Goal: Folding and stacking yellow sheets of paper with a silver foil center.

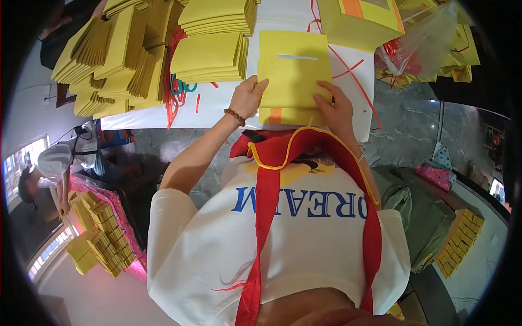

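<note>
A flat, rectangular piece of folded yellow paper [293,76] lies in front of me near the table's front edge. A narrow pale slit crosses its far part, and an orange patch shows on the yellow strip at its near edge. My left hand [247,98], with a beaded bracelet at the wrist, has its fingers curled and its thumb on the paper's left edge. Along the right edge my right hand [336,107] grips the paper, thumb and fingers bent over its top. How many layers lie under it I cannot tell.
Stacks of folded yellow paper [209,57] fill the white table [144,117] to the left, beside teal-handled scissors [182,86] and red strips [173,106]. A yellow block [356,27] stands far right, near a clear plastic bag [429,43]. Another person [57,160] works at left.
</note>
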The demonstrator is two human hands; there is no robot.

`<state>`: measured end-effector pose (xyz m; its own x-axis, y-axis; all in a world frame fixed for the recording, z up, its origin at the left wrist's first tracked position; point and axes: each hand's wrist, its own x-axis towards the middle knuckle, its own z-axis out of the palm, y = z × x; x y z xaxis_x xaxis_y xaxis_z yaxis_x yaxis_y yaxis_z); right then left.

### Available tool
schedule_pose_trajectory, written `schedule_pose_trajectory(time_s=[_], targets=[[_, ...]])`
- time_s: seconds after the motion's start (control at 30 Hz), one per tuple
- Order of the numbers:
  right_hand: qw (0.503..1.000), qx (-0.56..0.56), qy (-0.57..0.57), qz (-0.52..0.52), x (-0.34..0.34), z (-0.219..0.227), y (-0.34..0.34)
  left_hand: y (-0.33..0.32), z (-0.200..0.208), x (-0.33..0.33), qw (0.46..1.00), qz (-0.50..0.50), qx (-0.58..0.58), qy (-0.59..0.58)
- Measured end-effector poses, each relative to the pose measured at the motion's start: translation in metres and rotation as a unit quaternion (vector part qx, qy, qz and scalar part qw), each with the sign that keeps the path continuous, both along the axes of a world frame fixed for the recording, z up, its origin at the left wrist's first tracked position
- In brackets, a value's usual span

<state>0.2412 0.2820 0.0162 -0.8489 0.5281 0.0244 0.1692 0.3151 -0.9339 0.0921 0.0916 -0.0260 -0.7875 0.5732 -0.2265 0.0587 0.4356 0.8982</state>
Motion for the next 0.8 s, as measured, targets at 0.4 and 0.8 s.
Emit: schedule_pose_trajectory(time_s=[0.4, 0.8], targets=[[0.998, 0.025, -0.039, -0.053, -0.009, -0.019, 0.004, 0.008, 0.027, 0.006, 0.992, 0.078, 0.041, -0.094], [0.995, -0.024, -0.088, -0.048, -0.014, -0.016, 0.007, 0.024, 0.078, 0.022, 0.897, -0.176, -0.014, 0.406]])
